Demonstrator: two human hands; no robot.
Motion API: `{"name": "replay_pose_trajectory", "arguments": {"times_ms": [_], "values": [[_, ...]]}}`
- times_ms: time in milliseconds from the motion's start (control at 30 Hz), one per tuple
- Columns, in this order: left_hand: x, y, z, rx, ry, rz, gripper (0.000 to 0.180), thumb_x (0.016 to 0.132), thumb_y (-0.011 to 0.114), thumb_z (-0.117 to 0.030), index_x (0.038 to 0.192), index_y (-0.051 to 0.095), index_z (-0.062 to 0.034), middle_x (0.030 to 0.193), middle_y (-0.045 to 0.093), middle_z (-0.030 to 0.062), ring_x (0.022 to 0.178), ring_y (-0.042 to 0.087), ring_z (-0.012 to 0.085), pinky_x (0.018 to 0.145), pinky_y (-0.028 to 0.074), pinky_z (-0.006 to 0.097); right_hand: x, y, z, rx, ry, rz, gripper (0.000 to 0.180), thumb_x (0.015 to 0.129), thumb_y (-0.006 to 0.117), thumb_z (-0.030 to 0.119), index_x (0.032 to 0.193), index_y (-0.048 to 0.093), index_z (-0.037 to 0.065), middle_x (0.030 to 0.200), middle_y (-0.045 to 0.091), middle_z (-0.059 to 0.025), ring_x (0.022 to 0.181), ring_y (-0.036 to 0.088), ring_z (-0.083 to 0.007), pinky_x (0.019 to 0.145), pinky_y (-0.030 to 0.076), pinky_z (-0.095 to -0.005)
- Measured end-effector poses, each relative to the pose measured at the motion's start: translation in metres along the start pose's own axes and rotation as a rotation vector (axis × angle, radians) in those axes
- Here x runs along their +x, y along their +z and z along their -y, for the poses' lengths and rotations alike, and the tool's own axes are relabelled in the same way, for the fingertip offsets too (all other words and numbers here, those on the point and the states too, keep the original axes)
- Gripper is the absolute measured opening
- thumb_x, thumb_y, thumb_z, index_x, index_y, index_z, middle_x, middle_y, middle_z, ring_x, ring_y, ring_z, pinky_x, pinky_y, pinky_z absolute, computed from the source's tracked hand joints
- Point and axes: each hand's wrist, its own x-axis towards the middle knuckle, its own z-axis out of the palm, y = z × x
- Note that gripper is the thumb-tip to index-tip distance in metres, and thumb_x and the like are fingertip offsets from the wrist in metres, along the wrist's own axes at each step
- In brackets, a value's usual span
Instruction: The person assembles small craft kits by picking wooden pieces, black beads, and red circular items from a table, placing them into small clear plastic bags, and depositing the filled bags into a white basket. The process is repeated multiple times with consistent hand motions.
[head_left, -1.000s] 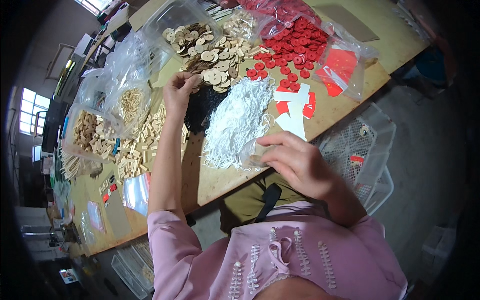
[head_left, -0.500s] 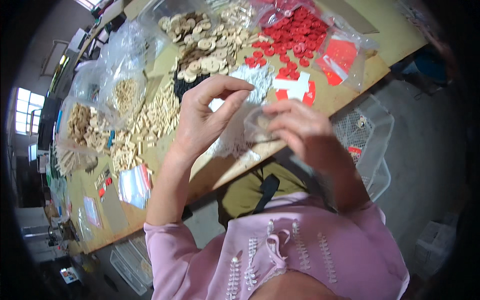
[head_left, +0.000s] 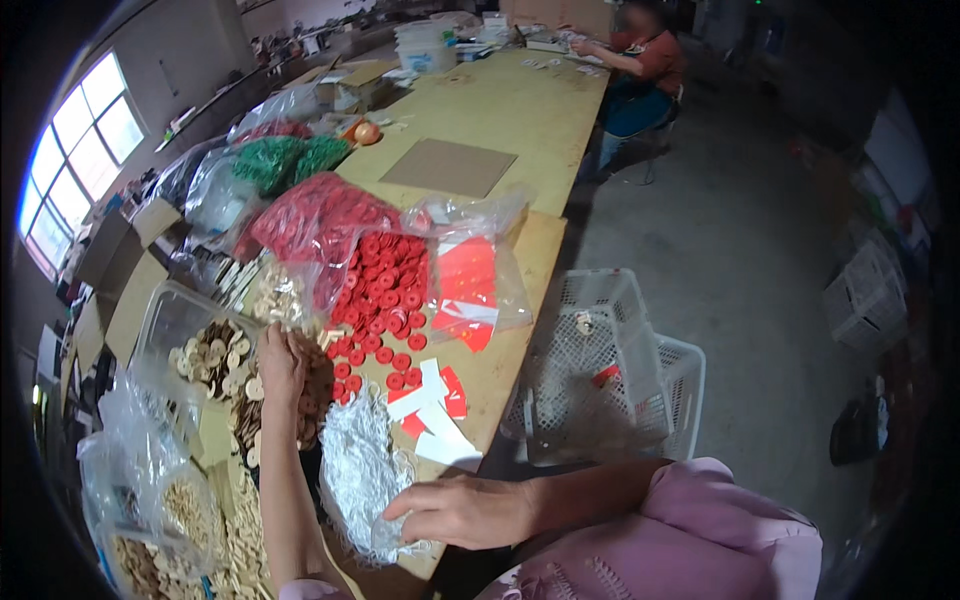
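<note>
My left hand point(head_left: 283, 368) reaches onto the heap of round wooden discs point(head_left: 250, 420), beside small pale wooden pieces point(head_left: 280, 292). Its fingers are bunched and bent down; whatever lies under the fingertips is hidden. Close to the table's front edge, my right hand point(head_left: 462, 512) is curled over a bundle of white strings point(head_left: 360, 470). A clear plastic bag point(head_left: 388, 535), hard to make out, is pinched in its fingers. Red discs point(head_left: 385, 280) are spread beyond both hands. White and red paper strips point(head_left: 432, 405) lie to the right of the strings.
A clear tub point(head_left: 165, 325) holds more wooden discs at left. Bags of red point(head_left: 325, 215) and green pieces point(head_left: 270, 165) stand farther back, near a flat cardboard sheet point(head_left: 450, 167). White plastic crates point(head_left: 600, 300) stand right of the table. Another person point(head_left: 655, 60) sits at the far end.
The view has swung up toward the far table. My left hand went from a raised pinch beside my right hand out to the wooden discs. My right hand stays near the strings.
</note>
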Motion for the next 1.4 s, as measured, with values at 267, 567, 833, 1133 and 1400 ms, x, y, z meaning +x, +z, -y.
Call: {"name": "replay_pose_trajectory", "arguments": {"times_ms": [267, 567, 833, 1133, 1400], "values": [[0.003, 0.022, -0.031, 0.157, -0.125, 0.041, 0.037, 0.100, 0.061, -0.032, 0.119, 0.054, 0.0001, 0.116, 0.060, 0.0277, 0.107, 0.058, 0.0477, 0.094, 0.048, 0.054, -0.003, -0.005, -0.008, -0.021, 0.040, -0.011, 0.014, 0.099, 0.061, 0.006, 0.109, 0.068, 0.001, 0.135, 0.059, -0.0171, 0.112, 0.067, -0.0338, 0.093, 0.057, -0.0411], [-0.006, -0.025, -0.012, -0.188, -0.065, 0.469, 0.042, 0.087, 0.077, -0.031, 0.114, 0.064, -0.0013, 0.103, 0.070, 0.0175, 0.095, 0.068, 0.0259, 0.084, 0.054, 0.040, -0.007, -0.008, -0.005, -0.085, 0.021, -0.106, 0.017, 0.087, 0.065, -0.001, 0.103, 0.069, 0.000, 0.121, 0.066, -0.0184, 0.102, 0.071, -0.0329, 0.086, 0.059, -0.0392], [-0.042, -0.089, -0.012, -0.777, -0.089, 0.530, 0.042, 0.096, 0.058, 0.001, 0.138, 0.058, -0.0056, 0.131, 0.068, 0.0103, 0.121, 0.066, 0.0184, 0.108, 0.049, 0.034, -0.007, -0.015, 0.016, -0.132, 0.134, -0.013, 0.020, 0.082, 0.075, -0.007, 0.100, 0.072, 0.002, 0.121, 0.069, -0.0142, 0.105, 0.070, -0.0308, 0.088, 0.058, -0.0371], [-0.066, -0.081, -0.015, -0.003, 0.160, 0.090, 0.020, 0.086, 0.073, -0.009, 0.106, 0.076, -0.0108, 0.110, 0.071, 0.0117, 0.103, 0.066, 0.0336, 0.091, 0.055, 0.044, -0.008, -0.025, 0.024, -0.116, 0.159, -0.089, 0.017, 0.086, 0.066, -0.009, 0.099, 0.070, 0.000, 0.119, 0.070, -0.0158, 0.101, 0.072, -0.0325, 0.084, 0.059, -0.0385], [-0.054, -0.055, -0.047, -0.183, -0.024, 0.320, 0.024, 0.084, 0.081, -0.011, 0.105, 0.069, -0.0070, 0.089, 0.072, 0.0095, 0.084, 0.071, 0.0268, 0.079, 0.057, 0.039, 0.004, -0.023, 0.012, -0.199, 0.084, -0.111, 0.018, 0.085, 0.071, -0.010, 0.099, 0.070, 0.001, 0.118, 0.071, -0.0146, 0.099, 0.072, -0.0316, 0.082, 0.059, -0.0370]]}}
